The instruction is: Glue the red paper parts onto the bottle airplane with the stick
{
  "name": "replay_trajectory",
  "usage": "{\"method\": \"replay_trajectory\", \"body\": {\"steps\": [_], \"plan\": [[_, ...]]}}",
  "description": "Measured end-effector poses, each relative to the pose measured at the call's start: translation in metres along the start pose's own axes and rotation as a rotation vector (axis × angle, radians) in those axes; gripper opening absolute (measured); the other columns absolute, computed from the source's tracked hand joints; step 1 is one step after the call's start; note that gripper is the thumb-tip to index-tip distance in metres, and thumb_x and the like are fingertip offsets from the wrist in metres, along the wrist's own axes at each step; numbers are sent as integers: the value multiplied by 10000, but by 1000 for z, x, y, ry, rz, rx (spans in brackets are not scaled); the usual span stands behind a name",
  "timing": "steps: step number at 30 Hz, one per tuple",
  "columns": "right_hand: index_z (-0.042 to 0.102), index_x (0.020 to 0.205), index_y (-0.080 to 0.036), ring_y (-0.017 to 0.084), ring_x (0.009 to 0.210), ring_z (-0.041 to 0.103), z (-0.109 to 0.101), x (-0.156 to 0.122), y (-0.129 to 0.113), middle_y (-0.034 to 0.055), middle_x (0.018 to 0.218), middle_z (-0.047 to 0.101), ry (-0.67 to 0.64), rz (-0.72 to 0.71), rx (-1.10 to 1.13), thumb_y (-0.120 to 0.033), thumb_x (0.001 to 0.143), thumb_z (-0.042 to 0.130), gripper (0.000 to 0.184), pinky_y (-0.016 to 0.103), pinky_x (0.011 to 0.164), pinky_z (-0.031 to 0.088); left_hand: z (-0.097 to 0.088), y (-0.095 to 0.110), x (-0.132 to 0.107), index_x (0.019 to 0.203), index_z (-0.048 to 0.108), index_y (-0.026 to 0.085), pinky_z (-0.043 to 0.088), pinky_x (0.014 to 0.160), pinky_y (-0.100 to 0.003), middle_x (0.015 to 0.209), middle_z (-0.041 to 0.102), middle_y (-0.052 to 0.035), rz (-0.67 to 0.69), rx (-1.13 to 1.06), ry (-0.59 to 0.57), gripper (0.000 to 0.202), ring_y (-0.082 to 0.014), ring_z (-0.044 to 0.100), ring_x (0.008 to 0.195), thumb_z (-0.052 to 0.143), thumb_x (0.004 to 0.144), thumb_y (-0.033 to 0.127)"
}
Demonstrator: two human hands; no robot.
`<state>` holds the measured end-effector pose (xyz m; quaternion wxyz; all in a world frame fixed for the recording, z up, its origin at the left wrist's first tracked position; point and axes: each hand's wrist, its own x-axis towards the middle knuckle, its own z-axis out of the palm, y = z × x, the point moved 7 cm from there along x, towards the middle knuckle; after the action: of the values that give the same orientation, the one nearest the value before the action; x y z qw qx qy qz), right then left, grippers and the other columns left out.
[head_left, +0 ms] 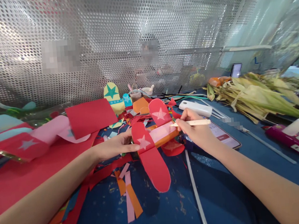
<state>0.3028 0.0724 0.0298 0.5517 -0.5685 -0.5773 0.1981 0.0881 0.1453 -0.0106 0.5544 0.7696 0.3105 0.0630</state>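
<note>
A red paper plane (154,139) with pink stars on its wings and a pink and orange body hovers over the blue table (223,196). My left hand (117,146) pinches its left wing near the body, fingers closed on the paper. My right hand (194,129) grips a pale wooden stick (193,123), whose tip touches the plane's body from the right. Paper strips in orange and pink (128,193) lie below the plane.
Red paper sheets (90,116) and pink cut-outs cover the left side. A white device (195,108), a phone (225,137), a white rod (195,191), dried corn husks (254,93) and a magenta tool (293,138) lie right. A perforated metal screen (107,42) stands behind.
</note>
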Motion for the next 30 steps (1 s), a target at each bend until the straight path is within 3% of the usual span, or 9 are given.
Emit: {"method": "replay_trajectory", "body": {"steps": [30], "plan": [[407,668,-238,117,526,503,3,0,3,-51,564,548,-51,-27,-12,-254,824,548,211,273,516,361,1,2,-1,1184,505,198,438,1000,-433,1306,580,-105,-15,-15,8,688,-323,511,1244,690,667,614]]}}
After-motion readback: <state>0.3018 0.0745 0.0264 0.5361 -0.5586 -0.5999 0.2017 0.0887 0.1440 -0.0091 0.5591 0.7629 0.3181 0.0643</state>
